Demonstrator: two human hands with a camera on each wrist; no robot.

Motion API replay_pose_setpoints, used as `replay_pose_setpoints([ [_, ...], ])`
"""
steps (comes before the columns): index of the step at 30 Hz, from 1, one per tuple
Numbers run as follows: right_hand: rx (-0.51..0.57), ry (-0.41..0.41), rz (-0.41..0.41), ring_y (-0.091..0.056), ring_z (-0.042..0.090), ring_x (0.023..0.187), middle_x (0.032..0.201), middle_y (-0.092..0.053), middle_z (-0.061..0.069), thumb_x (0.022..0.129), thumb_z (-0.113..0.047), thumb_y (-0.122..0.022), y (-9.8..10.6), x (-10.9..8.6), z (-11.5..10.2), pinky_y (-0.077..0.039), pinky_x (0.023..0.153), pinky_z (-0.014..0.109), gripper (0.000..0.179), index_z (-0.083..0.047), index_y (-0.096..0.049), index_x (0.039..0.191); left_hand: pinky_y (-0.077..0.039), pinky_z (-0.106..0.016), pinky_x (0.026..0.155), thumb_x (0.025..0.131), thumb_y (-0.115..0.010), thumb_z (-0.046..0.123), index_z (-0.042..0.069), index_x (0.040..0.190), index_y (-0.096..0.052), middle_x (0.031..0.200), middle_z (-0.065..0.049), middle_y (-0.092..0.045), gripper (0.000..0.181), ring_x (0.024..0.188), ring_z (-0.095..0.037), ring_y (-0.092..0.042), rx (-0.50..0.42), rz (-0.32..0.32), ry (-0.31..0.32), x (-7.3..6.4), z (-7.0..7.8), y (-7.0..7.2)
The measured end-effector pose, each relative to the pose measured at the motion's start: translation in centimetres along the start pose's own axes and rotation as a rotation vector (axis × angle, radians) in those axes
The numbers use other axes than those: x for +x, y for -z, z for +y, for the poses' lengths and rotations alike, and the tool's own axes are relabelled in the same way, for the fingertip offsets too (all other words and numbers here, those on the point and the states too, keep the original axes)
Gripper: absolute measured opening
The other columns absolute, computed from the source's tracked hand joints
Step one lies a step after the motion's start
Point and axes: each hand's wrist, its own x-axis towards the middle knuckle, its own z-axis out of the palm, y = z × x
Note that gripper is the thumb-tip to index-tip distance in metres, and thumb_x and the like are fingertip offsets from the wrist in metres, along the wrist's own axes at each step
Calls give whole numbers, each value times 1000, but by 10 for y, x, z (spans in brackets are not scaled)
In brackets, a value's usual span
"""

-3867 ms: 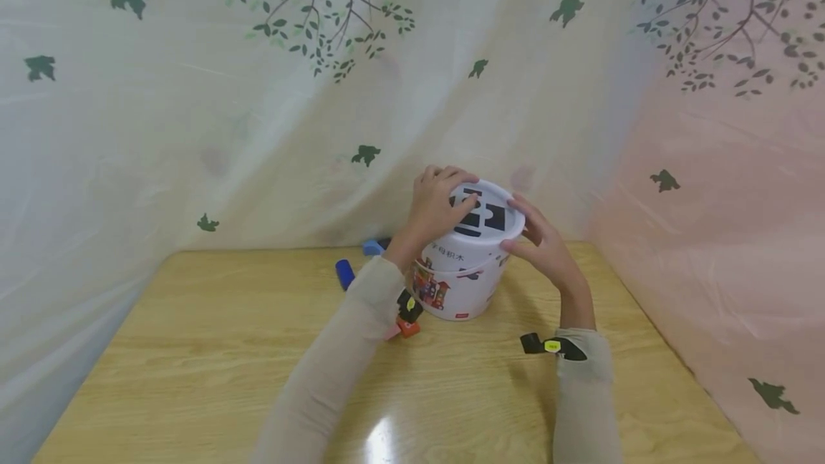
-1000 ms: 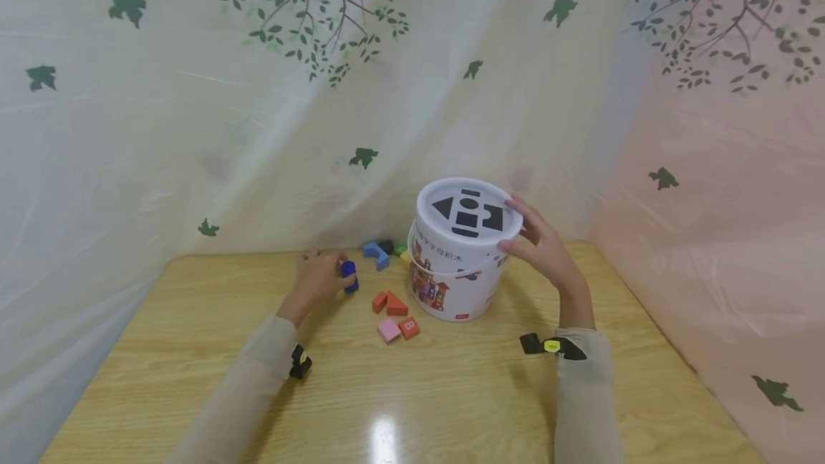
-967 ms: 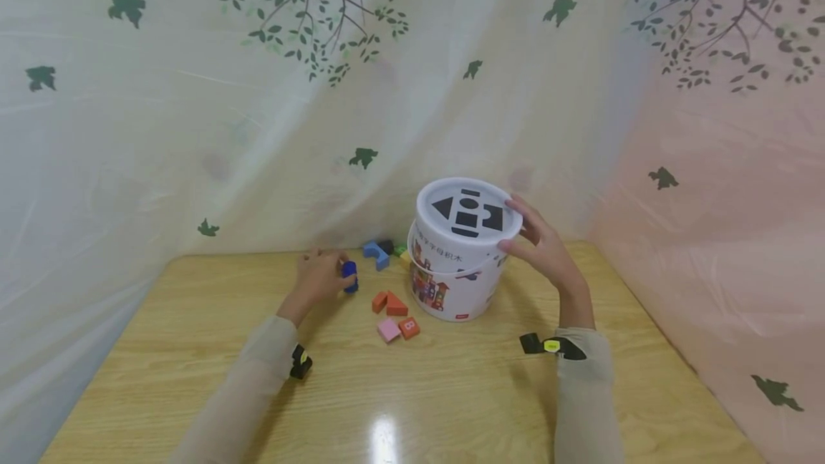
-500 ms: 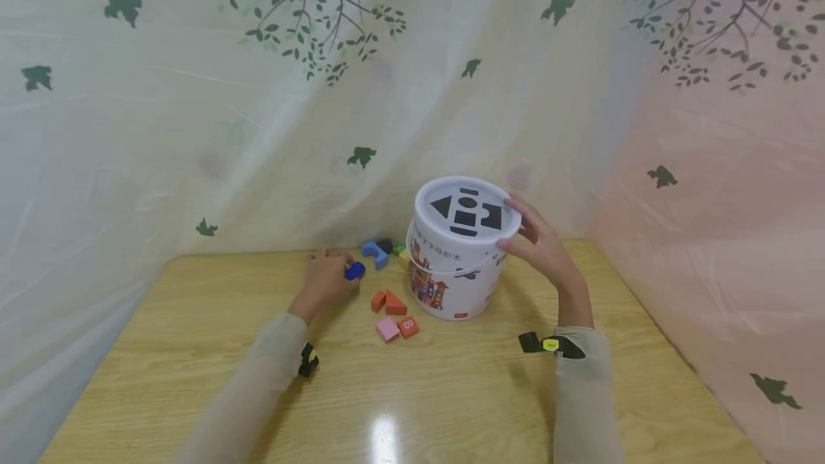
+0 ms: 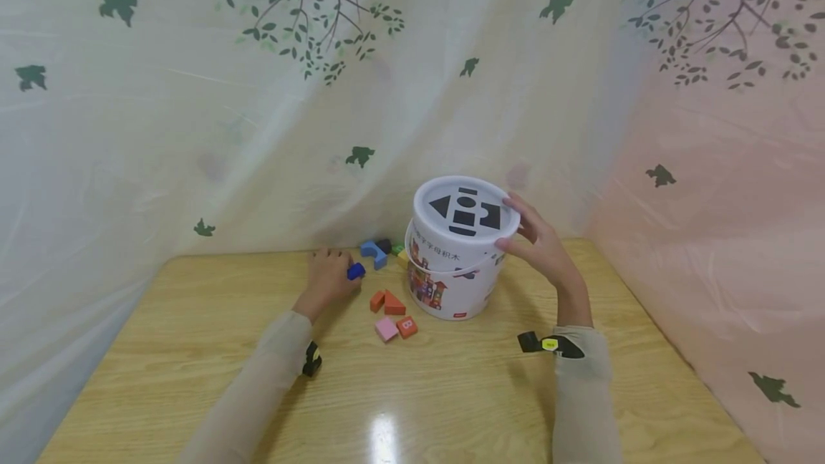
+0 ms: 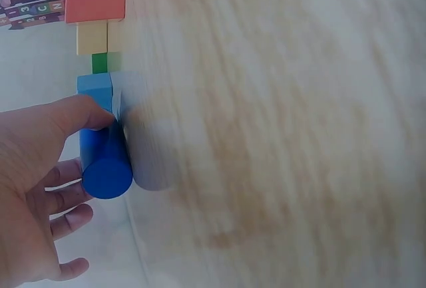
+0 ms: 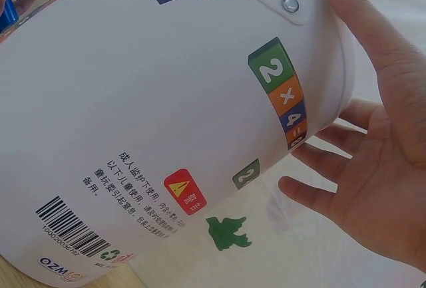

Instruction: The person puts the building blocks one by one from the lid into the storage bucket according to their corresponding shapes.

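Left hand (image 5: 327,279) is pinching the blue cylinder (image 5: 356,271), its thumb pressing one side and its fingertips the other. Bare wood is spreading over the near part of the table (image 5: 464,399), giving wide room for moving; its near edge is lying out of view. Beyond that, about midway between the left and right edges, the pink block (image 5: 387,329) and B block (image 5: 407,326) are sitting side by side, the small orange block (image 5: 377,300) and triangle (image 5: 394,303) just behind. Farther back, near the far edge, the cylinder is lying on its side, touching the wood or just above it. It is probably painted wood: light, stiff, sturdy, yet smooth and apt to roll, so its long sides are offering the best hold. Right of it, the bucket (image 5: 445,292) is standing upright, wearing its lid (image 5: 467,217); the right hand (image 5: 548,256) is gripping the rim, thumb in front, fingers reaching round. At the far edge, the arch (image 5: 372,252) and dark block (image 5: 384,245) are crowding the gap, and the cloth (image 5: 412,106) is closing off room behind.
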Motion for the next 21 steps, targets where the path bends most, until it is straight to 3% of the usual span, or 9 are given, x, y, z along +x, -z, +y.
replay_pose_setpoints([
  [7, -1, -1, -2, -32, 38, 150, 170, -22, 3, 90, -15, -76, 0, 1, 0, -26, 118, 69, 81, -20, -35, 159, -37, -59, 99, 82, -81, 29, 4, 100, -67, 103, -14, -70, 33, 105, -36, -55, -41, 51, -4, -2, -2, 1],
  [15, 1, 2, -3, -31, 37, 151, 170, -22, 3, 90, -13, -76, 1, 0, -1, -26, 118, 68, 81, -19, -35, 159, -35, -60, 100, 86, -79, 36, 5, 107, -64, 104, -14, -70, 40, 105, -35, -54, -101, 46, 30, 0, -4, 9],
  [21, 0, 2, -1, -30, 35, 152, 170, -23, 0, 90, -14, -76, 0, -1, -2, -25, 119, 67, 81, -21, -35, 159, -35, -61, 100, 85, -80, 32, 5, 108, -62, 103, -15, -70, 40, 104, -36, -54, -151, 133, 15, -2, -4, 12],
])
